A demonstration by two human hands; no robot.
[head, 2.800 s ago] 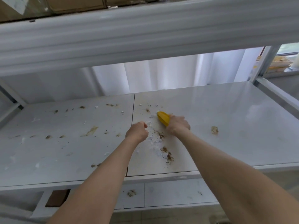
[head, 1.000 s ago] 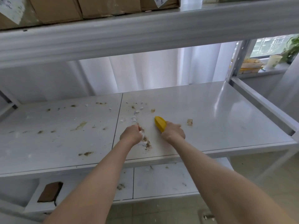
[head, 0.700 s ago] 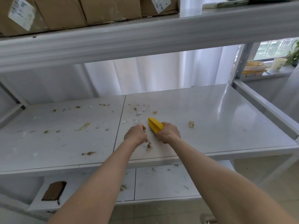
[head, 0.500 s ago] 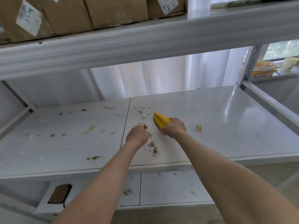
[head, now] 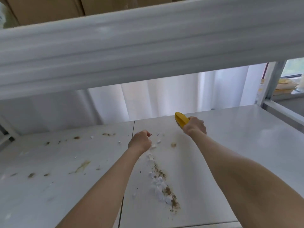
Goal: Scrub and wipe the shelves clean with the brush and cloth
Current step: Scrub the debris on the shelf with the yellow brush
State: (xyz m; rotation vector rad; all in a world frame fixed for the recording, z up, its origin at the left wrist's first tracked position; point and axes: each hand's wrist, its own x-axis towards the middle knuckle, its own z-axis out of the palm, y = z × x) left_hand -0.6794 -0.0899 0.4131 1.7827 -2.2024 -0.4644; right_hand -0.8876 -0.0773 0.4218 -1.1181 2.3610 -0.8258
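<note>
Brown cardboard boxes (head: 49,10) up top; pale curtain (head: 164,99) hanging behind; stacked yellow trays (head: 285,88) far right, below a window (head: 294,66).

- The yellow brush (head: 181,121) shows only its front end; the rest is hidden inside the right hand (head: 195,128).
- The left hand (head: 139,143) curls away from the camera; whether it holds anything cannot be told.
- The cardboard boxes (head: 49,10) are cut off by the top edge.
- The upper shelf beam (head: 148,43) is blurred.
- The yellowish stack (head: 286,87) at the right edge is too small to identify.
</note>
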